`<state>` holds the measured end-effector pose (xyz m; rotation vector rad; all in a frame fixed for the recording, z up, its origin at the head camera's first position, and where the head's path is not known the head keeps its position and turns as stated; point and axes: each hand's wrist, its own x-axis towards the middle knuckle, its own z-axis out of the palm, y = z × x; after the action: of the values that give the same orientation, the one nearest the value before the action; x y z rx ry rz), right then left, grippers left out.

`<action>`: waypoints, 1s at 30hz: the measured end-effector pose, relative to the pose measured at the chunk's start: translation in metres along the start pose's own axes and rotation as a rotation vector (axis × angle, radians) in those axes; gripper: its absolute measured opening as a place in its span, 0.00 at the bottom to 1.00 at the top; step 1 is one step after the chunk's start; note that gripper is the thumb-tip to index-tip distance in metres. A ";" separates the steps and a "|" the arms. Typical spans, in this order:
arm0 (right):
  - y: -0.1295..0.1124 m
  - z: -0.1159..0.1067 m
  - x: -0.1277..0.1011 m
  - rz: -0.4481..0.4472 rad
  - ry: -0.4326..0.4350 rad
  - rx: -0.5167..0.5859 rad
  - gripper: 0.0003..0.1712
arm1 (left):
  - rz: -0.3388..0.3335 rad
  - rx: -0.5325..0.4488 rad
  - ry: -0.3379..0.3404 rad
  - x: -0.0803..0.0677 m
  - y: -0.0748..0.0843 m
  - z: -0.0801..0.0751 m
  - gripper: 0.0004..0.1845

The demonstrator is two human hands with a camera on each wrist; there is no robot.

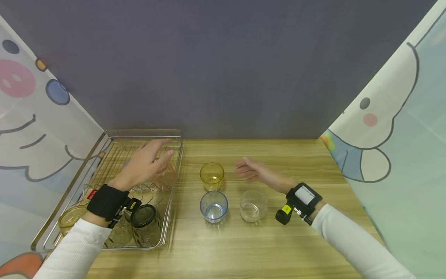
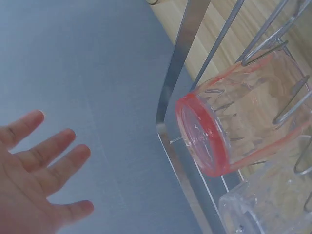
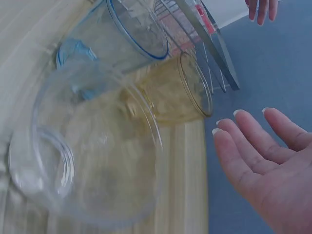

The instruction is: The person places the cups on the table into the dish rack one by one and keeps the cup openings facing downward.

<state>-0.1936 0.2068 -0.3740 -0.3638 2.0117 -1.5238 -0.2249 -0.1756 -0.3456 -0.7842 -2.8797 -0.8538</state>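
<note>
Pink-rimmed cup [image 2: 229, 124]: lies in the wire rack [image 1: 104, 141], not gripped.
Your left hand [image 1: 146, 164]: spread wide above it.
Your right hand [image 1: 258, 172]: relaxed, empty, beside the yellow cup [image 1: 211, 176].
Next: likely close your fingers round the pink-rimmed cup.

Even, soft light, faint shadows under the glasses. Wide-angle bending at the head view's edges. Clear glass [image 3: 83, 156] left of the right hand [image 3: 263, 161] smeared, out of focus.
</note>
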 end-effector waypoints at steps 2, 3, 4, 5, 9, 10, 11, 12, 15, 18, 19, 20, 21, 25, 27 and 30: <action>-0.004 -0.005 -0.005 0.005 0.010 -0.042 0.37 | 0.032 0.018 -0.005 -0.002 0.002 -0.001 0.30; -0.005 -0.007 -0.008 0.011 0.018 -0.060 0.36 | 0.045 0.031 -0.012 -0.003 0.003 -0.001 0.30; -0.007 -0.009 -0.011 0.016 0.024 -0.076 0.35 | 0.056 0.042 -0.021 -0.004 0.005 -0.002 0.30; -0.008 -0.011 -0.013 0.023 0.031 -0.091 0.35 | 0.064 0.053 -0.028 -0.005 0.006 -0.002 0.30; -0.012 -0.016 -0.021 0.044 0.038 -0.136 0.34 | 0.075 0.111 -0.055 -0.006 0.010 -0.002 0.33; -0.013 -0.016 -0.023 0.049 0.035 -0.147 0.34 | 0.076 0.123 -0.059 -0.006 0.011 -0.002 0.33; -0.013 -0.017 -0.024 0.058 0.033 -0.161 0.34 | 0.079 0.136 -0.061 -0.006 0.012 -0.002 0.33; -0.014 -0.017 -0.026 0.067 0.033 -0.181 0.34 | 0.085 0.146 -0.063 -0.006 0.013 -0.001 0.34; -0.013 -0.016 -0.031 0.102 0.033 -0.248 0.35 | 0.120 0.174 -0.062 -0.007 0.016 0.001 0.34; -0.012 -0.013 -0.033 0.111 0.015 -0.275 0.35 | 0.172 0.202 -0.057 -0.008 0.020 0.005 0.36; -0.011 -0.011 -0.033 0.102 -0.001 -0.278 0.35 | 0.187 0.211 -0.058 -0.008 0.022 0.006 0.36; -0.010 -0.009 -0.033 0.085 -0.019 -0.285 0.36 | 0.202 0.219 -0.059 -0.009 0.023 0.008 0.37; -0.009 -0.007 -0.032 0.069 -0.036 -0.308 0.38 | 0.215 0.222 -0.064 -0.009 0.025 0.009 0.37; -0.005 0.008 -0.031 0.013 -0.093 -0.541 0.45 | 0.271 0.256 -0.092 -0.011 0.031 0.018 0.38; -0.001 0.016 -0.031 0.009 -0.108 -0.692 0.49 | 0.300 0.282 -0.113 -0.012 0.034 0.024 0.39; 0.005 0.028 -0.032 0.015 -0.133 -0.834 0.52 | 0.334 0.313 -0.144 -0.013 0.038 0.033 0.40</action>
<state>-0.1509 0.2038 -0.3749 -0.7409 2.4382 -0.5542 -0.1917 -0.1372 -0.3565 -1.2749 -2.7728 -0.3142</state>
